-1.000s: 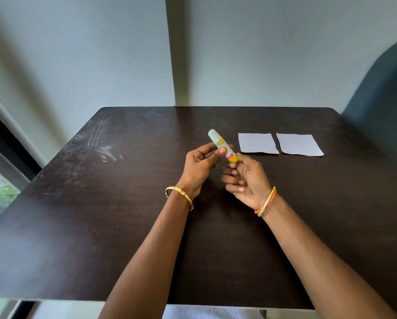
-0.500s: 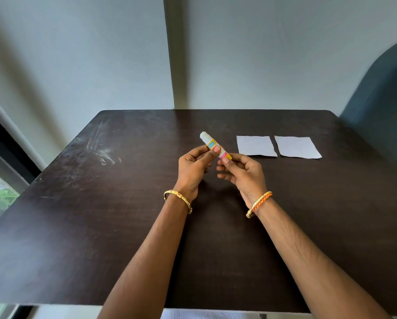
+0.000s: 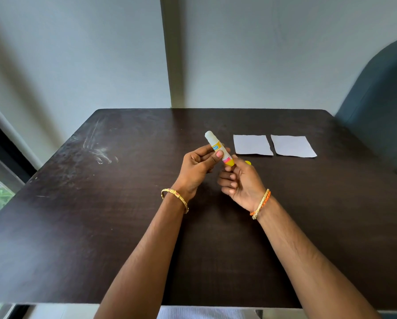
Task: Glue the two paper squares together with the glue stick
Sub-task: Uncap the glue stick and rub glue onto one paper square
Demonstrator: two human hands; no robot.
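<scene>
Both forearms reach in from 6 o'clock and meet above the middle of the dark tabletop [image 3: 101,226]. The left hand [image 3: 196,168] has its grip wrapped round the glue stick [image 3: 218,150], tilted with the white end toward 11 o'clock. The right hand [image 3: 241,183], fingers curled, pinches the stick's yellow end. Two paper squares [image 3: 252,145] [image 3: 293,146] lie flat, side by side at 2 o'clock, near the hands.

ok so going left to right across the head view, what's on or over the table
left hand → glue stick → right hand → left paper square → right paper square, all over or on the dark table.
</scene>
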